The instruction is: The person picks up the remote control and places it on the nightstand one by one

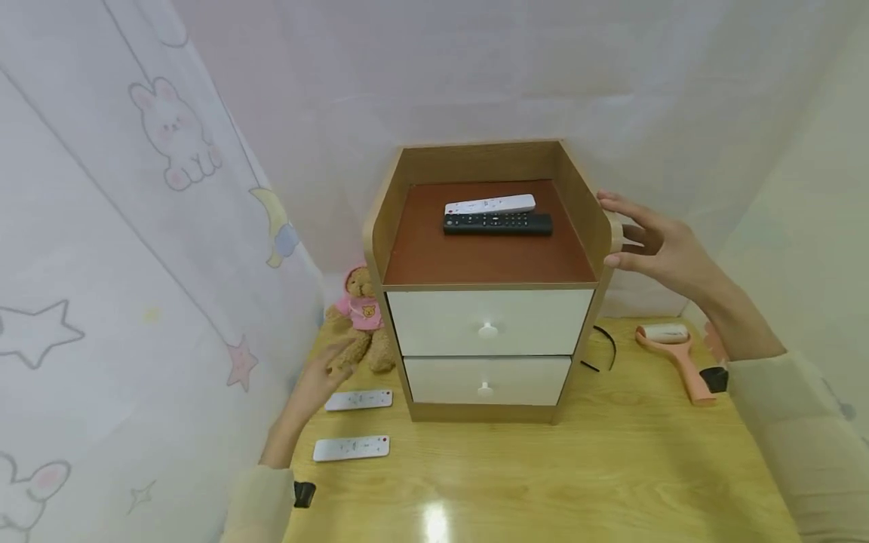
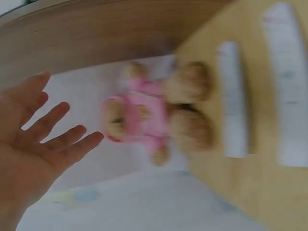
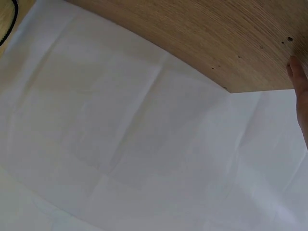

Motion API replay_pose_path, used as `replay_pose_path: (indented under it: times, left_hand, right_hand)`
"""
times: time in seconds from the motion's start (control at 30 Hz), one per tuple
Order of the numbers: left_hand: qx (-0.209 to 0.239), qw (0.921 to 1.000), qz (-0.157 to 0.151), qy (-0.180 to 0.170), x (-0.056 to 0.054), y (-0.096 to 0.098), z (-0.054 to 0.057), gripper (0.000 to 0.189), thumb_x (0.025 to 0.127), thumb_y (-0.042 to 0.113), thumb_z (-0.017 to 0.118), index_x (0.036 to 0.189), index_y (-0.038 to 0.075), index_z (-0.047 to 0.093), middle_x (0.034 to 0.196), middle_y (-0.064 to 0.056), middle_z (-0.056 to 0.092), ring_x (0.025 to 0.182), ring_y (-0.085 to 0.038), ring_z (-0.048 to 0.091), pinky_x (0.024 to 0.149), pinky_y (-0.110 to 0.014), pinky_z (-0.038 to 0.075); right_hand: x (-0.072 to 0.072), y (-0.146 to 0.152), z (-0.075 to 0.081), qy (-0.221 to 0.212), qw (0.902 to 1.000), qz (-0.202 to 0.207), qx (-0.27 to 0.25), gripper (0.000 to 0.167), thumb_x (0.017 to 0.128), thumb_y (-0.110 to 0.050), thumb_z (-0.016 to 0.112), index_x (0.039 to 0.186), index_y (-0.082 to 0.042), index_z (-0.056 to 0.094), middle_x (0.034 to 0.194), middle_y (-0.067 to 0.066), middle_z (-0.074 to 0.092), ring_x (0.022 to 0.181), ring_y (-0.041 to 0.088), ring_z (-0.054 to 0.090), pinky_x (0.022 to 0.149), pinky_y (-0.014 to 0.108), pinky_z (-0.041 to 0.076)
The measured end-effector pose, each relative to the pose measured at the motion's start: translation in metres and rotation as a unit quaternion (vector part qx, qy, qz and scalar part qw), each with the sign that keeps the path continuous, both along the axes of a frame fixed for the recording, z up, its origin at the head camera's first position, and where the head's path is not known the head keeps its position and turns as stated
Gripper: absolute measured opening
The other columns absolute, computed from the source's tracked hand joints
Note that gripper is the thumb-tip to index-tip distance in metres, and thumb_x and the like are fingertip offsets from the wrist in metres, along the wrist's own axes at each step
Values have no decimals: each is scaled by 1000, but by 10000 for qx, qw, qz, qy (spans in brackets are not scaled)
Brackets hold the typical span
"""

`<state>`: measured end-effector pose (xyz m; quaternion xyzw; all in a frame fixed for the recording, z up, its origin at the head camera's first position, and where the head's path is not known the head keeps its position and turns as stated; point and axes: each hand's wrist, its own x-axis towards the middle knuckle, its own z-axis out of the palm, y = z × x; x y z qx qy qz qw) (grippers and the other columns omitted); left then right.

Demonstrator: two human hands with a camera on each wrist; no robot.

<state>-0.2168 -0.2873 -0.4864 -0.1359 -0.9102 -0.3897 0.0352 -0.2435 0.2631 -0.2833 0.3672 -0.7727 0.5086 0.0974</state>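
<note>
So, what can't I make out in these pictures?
Insides of the upper drawer and lower drawer: head view, hidden by closed fronts.
Labels on the front white remote: left wrist view, blurred.
Most of the right hand: right wrist view, cut by right edge.
Pink object's full shape: head view, behind the forearm.

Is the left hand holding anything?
No: the left wrist view shows the left hand empty, with two white remotes lying apart from it.
</note>
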Motion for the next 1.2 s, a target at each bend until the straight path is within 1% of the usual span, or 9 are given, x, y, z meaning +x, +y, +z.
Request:
replay_pose_path:
  times: [0.1,0.2,0.3,0.4,0.5,0.63,0.87,1.0,1.2]
  left_hand:
    - [-551,9976,32,-410,16,-6,-44,56,93,15,65,143,1,43,145,-26,40,132,-48,36,102,-65,37]
    - [-908,9943,-34,-565,29,-11,-76,54,88,6,69,138,1,49,139,-24,48,129,-46,42,103,-61,39]
    - [-1350,9891,-155,-573,41,-16,-98,54,83,3,74,133,0,54,134,-24,53,126,-48,43,103,-61,39]
    - [-1817,9813,-221,-603,49,-21,-111,60,74,4,81,129,0,58,132,-25,53,125,-54,40,99,-67,38]
    - [-2204,9730,-168,-666,57,-25,-120,64,68,5,84,127,4,61,132,-23,54,123,-57,39,91,-72,40]
    - [-2456,9672,-104,-635,65,-28,-128,58,68,4,84,123,7,64,127,-20,57,120,-53,45,82,-71,46]
    - [-2424,9692,-79,-432,70,-29,-134,52,66,-5,80,116,5,67,117,-18,63,110,-41,57,84,-59,52]
    - [-2353,9705,-178,-492,68,-29,-133,52,66,-10,79,114,4,68,114,-16,64,105,-38,61,84,-55,53]
    - [-2358,9711,-317,-213,68,-30,-136,48,65,-7,80,111,2,68,109,-14,66,98,-35,64,82,-51,55]
  right_hand:
    - [0,1,-1,-88,9998,123,-125,75,80,24,61,146,0,37,156,12,28,140,16,34,103,15,40]
    - [3,-1,0,-90,9992,271,-275,73,80,24,61,145,3,37,156,15,27,141,19,32,104,16,39]
    - [6,-1,2,-103,9986,323,-401,72,80,24,61,145,4,37,156,15,27,141,19,33,104,17,39]
    - [6,0,2,-85,9982,355,-472,72,79,24,62,144,5,37,155,16,27,141,20,33,105,17,39]
    - [5,0,1,-117,9979,389,-510,72,79,24,61,144,5,37,155,16,27,141,20,32,105,17,39]
    - [4,-2,1,-209,9980,350,-474,71,80,24,61,144,5,38,156,15,28,140,19,33,105,17,39]
    - [5,-7,5,-197,9986,285,-406,70,80,23,61,144,5,38,155,15,28,141,21,31,105,17,39]
    - [6,-8,6,-178,9988,272,-355,71,80,23,61,144,5,37,156,15,27,142,21,29,106,17,38]
    - [7,-6,5,-101,9995,172,-225,71,81,22,61,145,4,37,156,15,27,142,18,29,106,16,38]
